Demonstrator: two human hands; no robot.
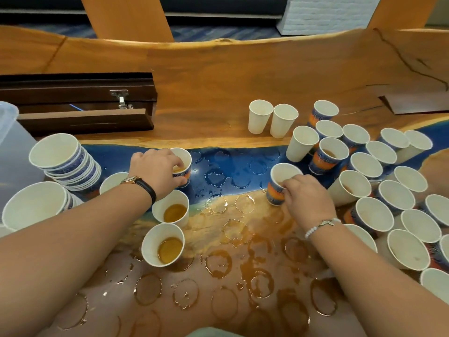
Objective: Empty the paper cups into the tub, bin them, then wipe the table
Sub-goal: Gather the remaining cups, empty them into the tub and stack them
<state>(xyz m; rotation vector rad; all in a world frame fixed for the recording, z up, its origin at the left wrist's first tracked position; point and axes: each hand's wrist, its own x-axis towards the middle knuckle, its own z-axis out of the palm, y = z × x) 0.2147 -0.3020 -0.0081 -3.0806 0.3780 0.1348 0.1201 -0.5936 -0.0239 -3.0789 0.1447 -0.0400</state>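
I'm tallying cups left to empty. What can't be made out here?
- The tub: head view, cut off by the left edge; fill level hidden.
- The cup under the right hand: fingers cover its bottom; contents unclear.
- The cups at the right edge: cropped by the frame; count uncertain.
- The bin: nowhere in view.

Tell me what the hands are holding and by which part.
The left hand pinches one paper cup by its rim; the right hand pinches a second cup by its rim.
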